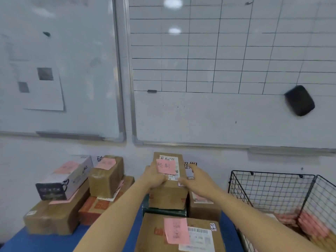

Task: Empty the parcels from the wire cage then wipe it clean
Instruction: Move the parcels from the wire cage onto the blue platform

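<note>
Parcels left in the wire cage point(269, 188) are sitting well off to the right of the right hand point(198, 176). You can see pink-labelled ones point(309, 224) low down behind the mesh, so the emptying isn't done and wiping is a way off, I'd say.

Both hands are on a brown parcel point(167, 197) out in front. The left hand point(155, 177) has its fingers curled over the near left top edge and is gripping it. The right hand's fingers look fairly straight, laid against the right edge with the thumb near the label, more steadying than holding.

What worries me is that this parcel is perched on a dark green box point(163, 211) directly under the hands, and it looks tilted rather than sitting flat. If it's let go like that, I reckon it could slide forward onto the big box point(154, 226) nearest the person, or tip right against the smaller box point(203, 208) just below the right hand.

Left of the left hand there's another leaning pile point(105, 177) with a white carton point(72, 179) propped at an angle on top. Bump that with an elbow and it probably slides off the blue table point(45, 240).

Also, the stacks are getting crowded, so there's less room for whatever comes out of the cage.
</note>
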### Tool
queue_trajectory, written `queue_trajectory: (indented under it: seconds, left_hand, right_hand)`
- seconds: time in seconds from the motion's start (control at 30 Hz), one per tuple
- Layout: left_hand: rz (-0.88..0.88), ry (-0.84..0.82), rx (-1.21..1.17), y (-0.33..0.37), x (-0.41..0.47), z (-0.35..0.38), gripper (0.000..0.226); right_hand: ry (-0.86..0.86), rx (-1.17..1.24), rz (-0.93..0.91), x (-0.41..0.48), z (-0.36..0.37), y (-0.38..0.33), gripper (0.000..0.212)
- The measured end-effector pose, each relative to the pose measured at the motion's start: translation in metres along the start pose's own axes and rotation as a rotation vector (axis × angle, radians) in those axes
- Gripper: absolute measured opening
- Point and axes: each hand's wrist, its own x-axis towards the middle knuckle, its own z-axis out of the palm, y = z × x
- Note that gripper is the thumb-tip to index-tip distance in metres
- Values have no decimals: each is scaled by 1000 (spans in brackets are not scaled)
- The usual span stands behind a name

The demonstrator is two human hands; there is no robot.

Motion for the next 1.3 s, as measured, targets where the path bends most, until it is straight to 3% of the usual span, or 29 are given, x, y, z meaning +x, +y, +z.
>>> queue_trajectory:
  seconds: [0.7,0.83,1.03,1.3]
  left_hand:
    - [-70,-212,-80,-27,55,-11,51]
    - [7,-161,63,-16,48,-14,53]
    - [96,80,237,23,29,-30,78]
    - [388,-79,269,93,6,43,66]
  right_hand:
    - [10,-27,31,67,54,19,53]
    - [11,-23,48,62,49,19,54]
    - [110,-110,12,36,9,21,61]
    - [281,-166,99,-33,-61,71,65]
